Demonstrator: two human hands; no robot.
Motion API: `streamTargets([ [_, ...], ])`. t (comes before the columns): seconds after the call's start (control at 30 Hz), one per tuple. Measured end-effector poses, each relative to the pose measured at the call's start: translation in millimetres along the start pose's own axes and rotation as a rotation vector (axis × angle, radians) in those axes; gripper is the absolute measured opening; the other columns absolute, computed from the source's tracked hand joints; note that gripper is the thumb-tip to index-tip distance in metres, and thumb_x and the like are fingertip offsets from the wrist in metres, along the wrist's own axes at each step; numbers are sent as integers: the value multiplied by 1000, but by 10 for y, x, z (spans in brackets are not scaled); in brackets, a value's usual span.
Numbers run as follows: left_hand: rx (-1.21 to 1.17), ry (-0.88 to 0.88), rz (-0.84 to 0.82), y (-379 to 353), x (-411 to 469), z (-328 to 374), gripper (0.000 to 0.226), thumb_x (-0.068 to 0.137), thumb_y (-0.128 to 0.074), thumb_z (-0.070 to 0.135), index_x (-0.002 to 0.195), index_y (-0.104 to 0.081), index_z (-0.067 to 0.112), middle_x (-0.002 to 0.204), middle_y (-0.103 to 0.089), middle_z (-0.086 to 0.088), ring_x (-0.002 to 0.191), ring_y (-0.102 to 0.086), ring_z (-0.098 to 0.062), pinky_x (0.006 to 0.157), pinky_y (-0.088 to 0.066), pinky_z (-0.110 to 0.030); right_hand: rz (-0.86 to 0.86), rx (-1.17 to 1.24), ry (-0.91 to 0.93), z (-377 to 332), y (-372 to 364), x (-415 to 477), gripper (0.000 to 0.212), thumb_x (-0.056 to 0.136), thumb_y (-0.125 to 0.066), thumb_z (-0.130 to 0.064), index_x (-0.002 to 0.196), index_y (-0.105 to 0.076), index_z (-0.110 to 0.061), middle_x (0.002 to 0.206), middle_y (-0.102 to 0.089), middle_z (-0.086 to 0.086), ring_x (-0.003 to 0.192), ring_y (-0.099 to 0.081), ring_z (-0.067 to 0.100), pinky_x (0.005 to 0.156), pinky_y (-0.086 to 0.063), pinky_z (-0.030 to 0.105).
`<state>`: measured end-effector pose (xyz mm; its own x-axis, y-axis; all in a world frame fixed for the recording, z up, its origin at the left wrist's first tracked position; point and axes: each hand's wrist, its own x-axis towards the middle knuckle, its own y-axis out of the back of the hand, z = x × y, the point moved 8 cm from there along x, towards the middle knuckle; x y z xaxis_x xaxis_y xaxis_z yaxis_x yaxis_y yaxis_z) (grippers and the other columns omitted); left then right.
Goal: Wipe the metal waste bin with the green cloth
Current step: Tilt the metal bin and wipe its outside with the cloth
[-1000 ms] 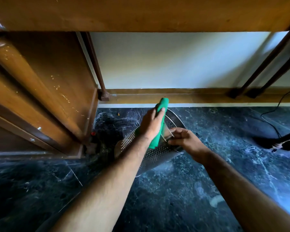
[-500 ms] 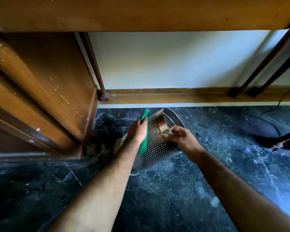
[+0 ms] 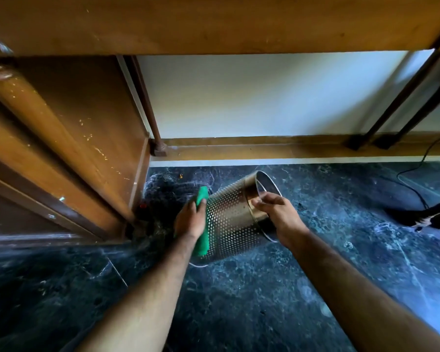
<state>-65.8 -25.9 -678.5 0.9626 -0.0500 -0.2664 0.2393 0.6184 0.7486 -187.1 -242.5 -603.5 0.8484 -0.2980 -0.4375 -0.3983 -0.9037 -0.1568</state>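
Note:
The perforated metal waste bin (image 3: pixel 235 219) is tipped on its side above the dark marble floor, its open mouth pointing up and to the right. My right hand (image 3: pixel 277 214) grips the bin's rim. My left hand (image 3: pixel 189 221) presses the folded green cloth (image 3: pixel 203 235) flat against the bin's bottom end, at its left. The cloth sticks out above and below my fingers. Part of the bin's base is hidden behind the cloth and hand.
A wooden cabinet (image 3: pixel 69 138) stands close on the left, with cobwebs and dust (image 3: pixel 163 186) in the corner behind the bin. A wooden skirting (image 3: pixel 264 148) and white wall run along the back. A black cable (image 3: pixel 414 184) and a dark broom-like object (image 3: pixel 427 217) lie at the right.
My left hand slid the green cloth from the bin's rim end down along its side to the base. The bin tilted, so its mouth now points more to the right.

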Motion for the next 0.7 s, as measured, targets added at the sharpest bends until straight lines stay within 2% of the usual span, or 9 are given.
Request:
streamTargets([
  [0.1,-195,147,-221,-95,119,189,66,96,-35,65,139,-55,18,137,-61,-17,120,-61,-35,103,-48,-41,-159,-85,46,13,-156,-81,9,90,-69,-5,91,-74,-13,82,-77,7,71,-71,20,63,-57,28],
  [0.17,-368,97,-293,-119,111,573,78,87,-35,78,143,-51,27,134,-62,-10,116,-62,-31,95,-49,-37,-253,-134,68,-15,-244,-145,18,90,-69,-1,89,-75,-18,81,-78,0,68,-72,12,57,-56,22],
  [0.27,-424,-45,-232,-38,51,1032,80,75,-38,82,130,-61,30,122,-68,-2,102,-68,-26,89,-56,-37,-289,-183,76,-93,-254,-152,29,88,-66,8,86,-74,-20,84,-80,-2,71,-73,8,63,-56,19],
  [0.37,-405,-218,-167,-31,-218,1134,60,80,-42,76,116,-64,34,115,-71,1,95,-68,-18,87,-55,-35,-147,-206,121,-216,-223,-80,20,87,-69,4,89,-73,-15,79,-78,-3,67,-69,8,64,-54,20],
  [0.43,-353,-350,-143,-104,-459,999,49,91,-45,64,128,-60,34,128,-67,5,109,-64,-13,94,-50,-30,37,-175,145,-248,-147,-13,10,85,-74,-4,86,-76,-14,77,-77,1,64,-68,12,64,-55,25],
  [0.5,-293,-404,-39,-73,-572,747,46,99,-47,48,139,-55,26,135,-60,8,116,-59,-9,93,-42,-17,160,-102,103,-200,-62,14,12,84,-77,-9,76,-77,-18,66,-75,-1,53,-66,12,51,-54,26],
  [0.57,-213,-257,31,-22,-468,405,45,102,-45,43,135,-59,17,132,-65,-4,115,-64,-21,87,-42,-18,177,-88,60,-134,-10,29,17,84,-77,-11,71,-77,-21,60,-73,-3,47,-64,13,43,-53,27],
  [0.63,-180,-11,-63,-67,-286,88,49,102,-42,46,126,-63,9,126,-68,-19,114,-65,-35,92,-50,-33,120,-131,74,-109,-26,17,14,85,-76,-11,75,-78,-20,64,-74,-1,51,-65,16,48,-55,31],
  [0.7,-317,215,-183,-125,-178,-69,53,102,-41,45,132,-59,5,130,-63,-26,119,-61,-39,101,-48,-41,35,-195,111,-109,-126,-22,12,86,-75,-10,79,-78,-20,71,-77,1,58,-68,19,55,-57,33],
])
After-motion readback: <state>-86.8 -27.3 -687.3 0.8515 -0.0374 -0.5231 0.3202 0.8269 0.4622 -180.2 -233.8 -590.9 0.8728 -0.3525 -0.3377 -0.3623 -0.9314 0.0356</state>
